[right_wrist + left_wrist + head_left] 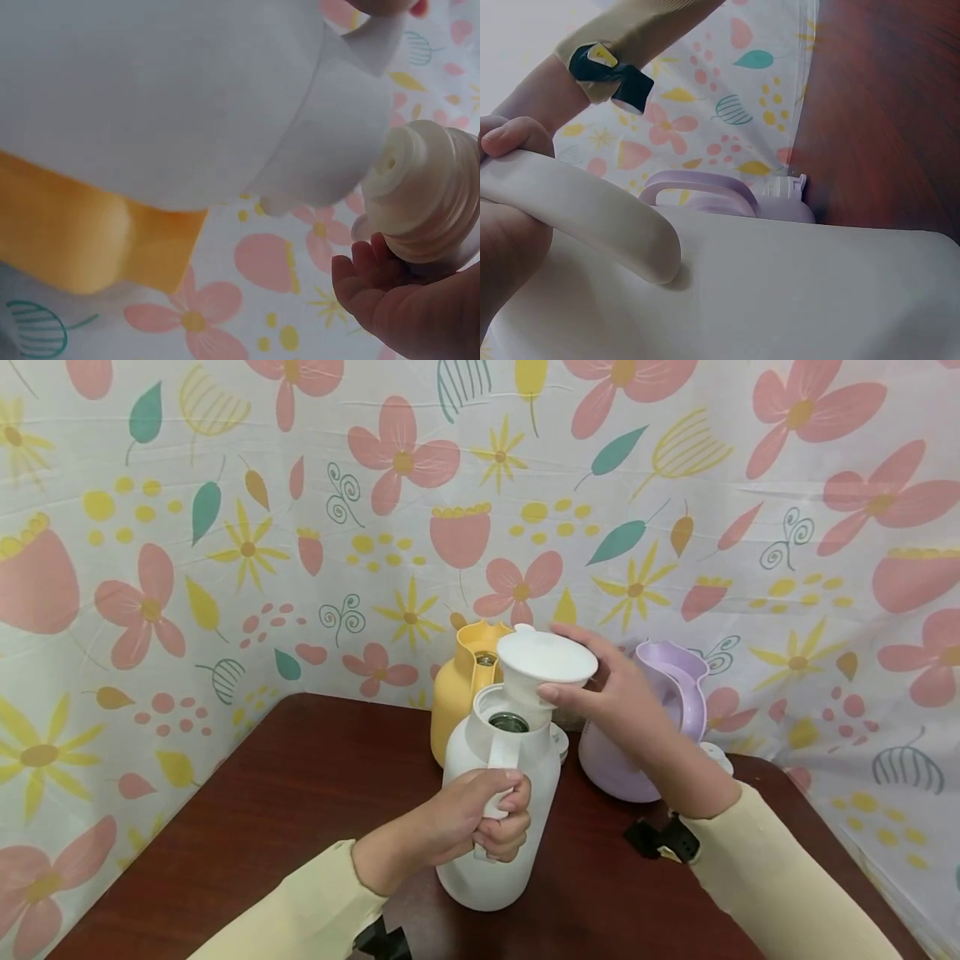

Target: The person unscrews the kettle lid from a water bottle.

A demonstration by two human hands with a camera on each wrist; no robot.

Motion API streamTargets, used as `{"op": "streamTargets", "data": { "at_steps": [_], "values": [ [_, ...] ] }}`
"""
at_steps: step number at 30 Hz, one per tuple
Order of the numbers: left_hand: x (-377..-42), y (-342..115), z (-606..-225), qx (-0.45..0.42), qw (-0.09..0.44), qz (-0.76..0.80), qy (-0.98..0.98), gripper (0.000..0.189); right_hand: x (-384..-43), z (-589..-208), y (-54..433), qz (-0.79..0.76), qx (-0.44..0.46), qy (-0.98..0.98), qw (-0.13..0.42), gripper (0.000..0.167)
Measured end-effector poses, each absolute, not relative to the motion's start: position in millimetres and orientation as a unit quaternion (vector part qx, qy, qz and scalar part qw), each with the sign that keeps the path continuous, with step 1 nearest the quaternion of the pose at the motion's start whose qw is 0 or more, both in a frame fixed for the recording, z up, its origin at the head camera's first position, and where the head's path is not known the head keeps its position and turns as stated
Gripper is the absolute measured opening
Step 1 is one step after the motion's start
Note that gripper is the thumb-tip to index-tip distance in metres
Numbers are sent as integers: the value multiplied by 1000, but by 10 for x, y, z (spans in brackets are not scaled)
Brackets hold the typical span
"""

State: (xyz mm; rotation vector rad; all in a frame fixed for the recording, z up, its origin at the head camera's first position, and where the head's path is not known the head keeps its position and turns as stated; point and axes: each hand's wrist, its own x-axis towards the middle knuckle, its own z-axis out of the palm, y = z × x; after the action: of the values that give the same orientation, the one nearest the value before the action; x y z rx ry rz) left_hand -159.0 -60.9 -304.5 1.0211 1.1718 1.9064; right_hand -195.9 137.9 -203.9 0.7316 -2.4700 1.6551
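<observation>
A white thermos jug (536,802) stands on the table, its mouth (508,722) uncovered and showing a shiny inner liner. My left hand (468,818) grips the jug's handle (592,217), fingers wrapped round it and thumb on top. Just above the mouth, my right hand (622,693) holds the white lid (547,656) by its edge, between thumb and fingers. The lid is slightly tilted, and its top faces up. Seen in the right wrist view, its threaded plug (427,195) is apart from the jug's spout.
Behind the white jug stands a yellow jug (450,702) without a lid. A lavender jug (622,768) is to the right, under my right forearm. Small white round pieces (716,756) show beside the jugs. Flowered cloth (405,552) hangs round the dark wooden table (300,793).
</observation>
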Motion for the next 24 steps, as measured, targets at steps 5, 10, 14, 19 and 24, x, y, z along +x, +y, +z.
{"op": "streamTargets", "data": {
  "at_steps": [5,10,14,19,24],
  "values": [
    [-1585,-609,-3046,392,333,732,448,33,-1897,-2048,1554,550,232,-801,49,81],
    [-1582,-600,-3048,391,334,733,445,33,-1874,-2115,1752,563,222,-793,68,86],
    [-1582,-600,-3052,391,335,735,442,33,-1852,-2189,1883,599,226,-765,65,79],
    [-1580,-602,-3048,392,335,736,439,33,-1822,-2347,2053,621,233,-743,82,74],
    [-1578,-601,-3042,390,336,736,439,33,-1764,-2561,2252,613,219,-755,84,71]
  ]
}}
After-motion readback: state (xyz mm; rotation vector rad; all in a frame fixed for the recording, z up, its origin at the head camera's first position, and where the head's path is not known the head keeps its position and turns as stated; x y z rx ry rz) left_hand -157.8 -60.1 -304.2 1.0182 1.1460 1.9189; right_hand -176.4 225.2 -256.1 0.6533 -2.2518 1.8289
